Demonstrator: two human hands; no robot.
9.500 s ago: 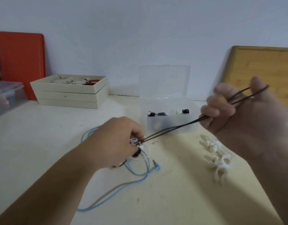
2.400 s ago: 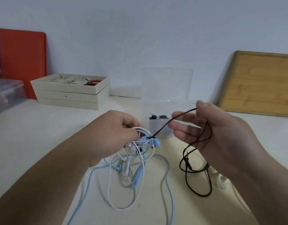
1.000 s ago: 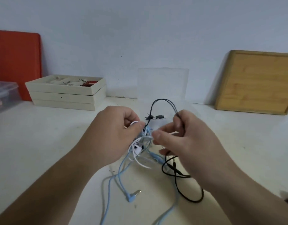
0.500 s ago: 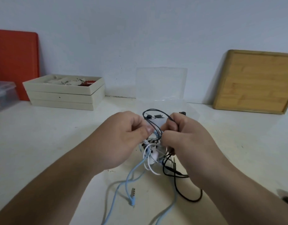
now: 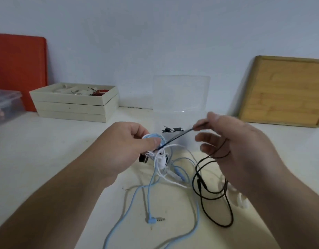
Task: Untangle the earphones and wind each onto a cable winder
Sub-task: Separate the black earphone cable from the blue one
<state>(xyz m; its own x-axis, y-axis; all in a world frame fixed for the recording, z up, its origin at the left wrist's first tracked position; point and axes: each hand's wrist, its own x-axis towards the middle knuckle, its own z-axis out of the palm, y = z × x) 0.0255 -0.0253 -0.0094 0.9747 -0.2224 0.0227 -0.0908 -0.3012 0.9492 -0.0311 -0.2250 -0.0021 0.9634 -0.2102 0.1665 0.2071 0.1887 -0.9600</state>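
Far to the left of your fingers, an orange board [image 5: 18, 69] leans on the wall behind a clear lidded tub [image 5: 5, 105], and beside them sits a stack of cream trays [image 5: 74, 105] holding small odds and ends.

Your left hand [image 5: 122, 150] is raised just above the bench [image 5: 38, 159], its fingers [image 5: 151, 141] curled round a knot of earphone cables: the white earphones [image 5: 159, 159] and the light blue earphones [image 5: 149, 191] bunch together right at your fingertips. From there the blue cable trails down onto the bench toward you, and its angled jack plug [image 5: 153, 220] lies on the bench below your left hand.

A taut stretch of the black earphones [image 5: 214, 191] runs from the knot at your left fingers up to your right hand [image 5: 241, 150]. Your right thumb and forefinger pinch that black strand, while the other right fingers [image 5: 207, 137] are loosely spread. The rest of the black cable hangs in loops under your right palm and rests on the bench.

Behind the gap between your hands stands a clear plastic box [image 5: 181, 105] with its lid up, small dark parts inside. White cable winders [image 5: 242, 202] peek out below your right wrist. Far right, a wooden tray [image 5: 284, 90] leans against the wall.
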